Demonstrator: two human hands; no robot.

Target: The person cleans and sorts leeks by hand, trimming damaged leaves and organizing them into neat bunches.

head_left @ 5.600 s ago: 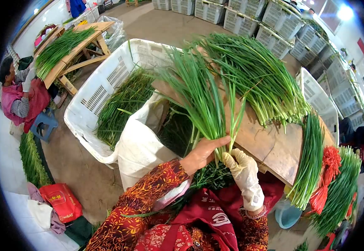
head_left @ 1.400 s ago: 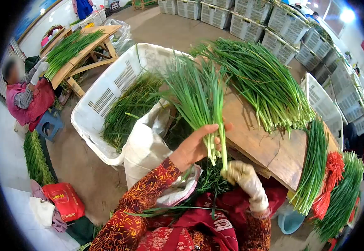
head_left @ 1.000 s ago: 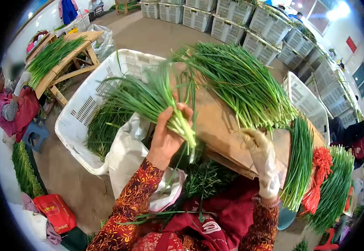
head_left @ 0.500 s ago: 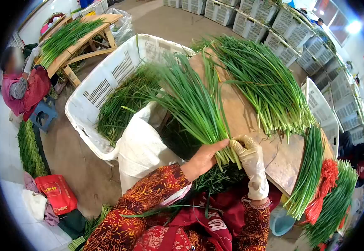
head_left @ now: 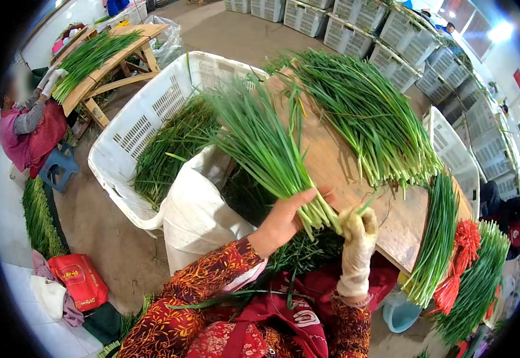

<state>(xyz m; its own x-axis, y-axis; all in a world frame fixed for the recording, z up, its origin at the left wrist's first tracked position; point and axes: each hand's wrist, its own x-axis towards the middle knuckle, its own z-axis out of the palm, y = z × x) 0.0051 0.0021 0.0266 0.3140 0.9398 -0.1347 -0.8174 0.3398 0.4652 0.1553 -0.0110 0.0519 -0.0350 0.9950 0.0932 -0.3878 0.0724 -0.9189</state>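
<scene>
My bare left hand (head_left: 288, 216) is closed around the lower stems of a bunch of garlic chives (head_left: 272, 152). The leaves fan up and away, blurred at their tips. Just right of the stem ends, my gloved right hand (head_left: 357, 230) is pinched shut, and a short green chive blade (head_left: 367, 201) pokes out of its fingers. Beyond the hands, a large pile of chives (head_left: 370, 113) lies on a wooden board (head_left: 337, 158). A narrower chive bundle (head_left: 436, 238) rests along the board's right edge.
Left of the board, a white plastic crate (head_left: 108, 161) holds loose greens, with a white sack (head_left: 197, 206) against it. Red ties (head_left: 460, 262) hang at right, near a blue bucket (head_left: 400, 313). Another person (head_left: 30, 128) sits at a wooden table (head_left: 117, 56). Crates (head_left: 346, 36) are stacked behind.
My right hand has moved slightly down and away from the stem ends, with a green blade now showing in its fingers. My left hand still grips the bunch; the view has shifted slightly.
</scene>
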